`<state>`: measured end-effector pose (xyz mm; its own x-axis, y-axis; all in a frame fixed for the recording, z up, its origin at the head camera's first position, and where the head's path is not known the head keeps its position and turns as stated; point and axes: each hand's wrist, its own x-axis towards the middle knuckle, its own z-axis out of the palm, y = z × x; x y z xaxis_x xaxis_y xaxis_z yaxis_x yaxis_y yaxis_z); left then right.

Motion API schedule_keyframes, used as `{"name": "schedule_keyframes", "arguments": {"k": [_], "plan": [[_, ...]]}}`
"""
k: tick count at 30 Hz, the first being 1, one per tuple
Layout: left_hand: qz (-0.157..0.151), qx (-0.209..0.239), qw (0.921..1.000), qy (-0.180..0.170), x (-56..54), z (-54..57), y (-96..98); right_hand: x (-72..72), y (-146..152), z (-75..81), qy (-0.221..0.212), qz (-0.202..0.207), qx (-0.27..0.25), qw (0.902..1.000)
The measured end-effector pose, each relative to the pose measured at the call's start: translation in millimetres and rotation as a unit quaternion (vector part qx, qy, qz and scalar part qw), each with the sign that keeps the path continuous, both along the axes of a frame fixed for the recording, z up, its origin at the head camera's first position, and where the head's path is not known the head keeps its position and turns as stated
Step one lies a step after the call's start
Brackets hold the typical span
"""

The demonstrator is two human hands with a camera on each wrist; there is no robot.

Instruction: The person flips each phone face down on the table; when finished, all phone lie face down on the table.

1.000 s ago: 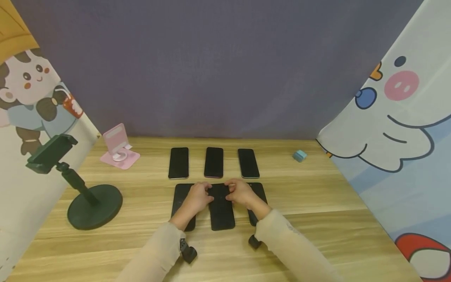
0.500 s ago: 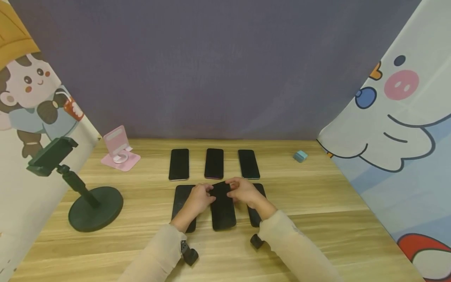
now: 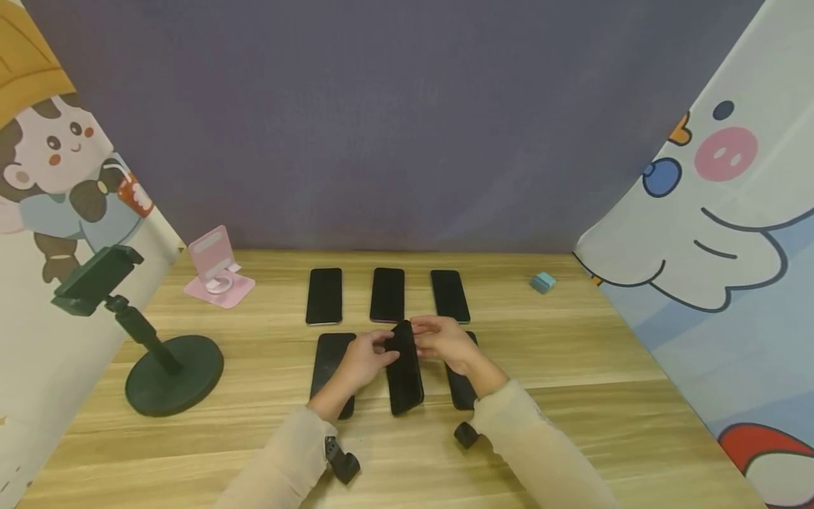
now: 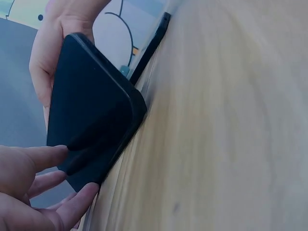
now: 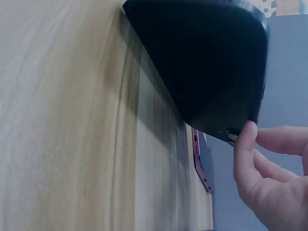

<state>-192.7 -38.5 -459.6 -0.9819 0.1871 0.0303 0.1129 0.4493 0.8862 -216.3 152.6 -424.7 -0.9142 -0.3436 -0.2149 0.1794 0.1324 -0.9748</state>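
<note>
1. I note the black smartphone tilted between left hand and right hand, long axis pointing away.
2. The right hand: pinching its far corner.
3. The left hand: fingers extended, touching screen side.

Held phone smooth, face glossy; tabletop smooth, wood-grained; backdrop matt cloth.

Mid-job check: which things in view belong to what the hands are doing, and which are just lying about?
Part of the job:
Tilted black rectangular phone
Person's left hand, holding it
Person's right hand, pinching its edge

Apparently just lying about:
Five other dark rectangular phones, lying flat
Pink folding stand
Dark green round-based stand
Small light-blue block
</note>
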Motion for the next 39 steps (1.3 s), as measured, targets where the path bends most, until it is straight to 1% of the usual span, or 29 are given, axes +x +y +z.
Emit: {"name": "schedule_keyframes", "arguments": {"k": [6, 10, 13, 15, 17, 19, 24, 27, 34, 37, 39], "plan": [[-0.005, 0.063, 0.9979, -0.007, 2.2, 1.8, 3.4, 0.6, 0, 2.1, -0.006, 0.011, -0.025, 0.9996], [0.0, 0.102, 0.9944, -0.029, 3.0, 2.9, 5.3, 2.1, -1, 3.9, -0.007, 0.019, -0.03, 0.9993], [0.001, 0.15, 0.9873, -0.051, 2.7, 3.0, 7.3, 2.6, -1, 4.4, -0.005, 0.026, -0.032, 0.9991], [0.002, 0.187, 0.9803, -0.063, 2.6, 3.0, 8.4, 2.9, -1, 4.9, -0.006, 0.031, -0.032, 0.999], [0.004, 0.215, 0.9739, -0.073, 2.9, 3.5, 9.1, 3.0, -1, 5.4, -0.004, 0.038, -0.032, 0.9988], [0.01, 0.23, 0.9701, -0.077, 3.2, 4.1, 9.1, 3.2, -1, 6.3, -0.003, 0.045, -0.031, 0.9985], [0.02, 0.244, 0.9656, -0.087, 3.8, 5.7, 8.8, 3.6, -3, 9.1, 0.003, 0.053, -0.023, 0.9983], [0.028, 0.255, 0.9624, -0.09, 3.8, 6.3, 9.5, 3.3, -5, 9.1, 0.004, 0.05, -0.021, 0.9985], [0.054, 0.241, 0.9671, -0.062, 5.1, 5.0, 11.9, 1.5, -10, -0.6, 0.004, 0.041, -0.015, 0.999], [0.057, 0.246, 0.9653, -0.065, 5.4, 5.6, 11.0, 1.5, -12, -5.4, 0.009, 0.037, -0.001, 0.9993], [0.055, 0.244, 0.9661, -0.066, 5.5, 6.2, 9.6, 1.3, -13, -8.9, 0.009, 0.035, 0.008, 0.9993]]}}
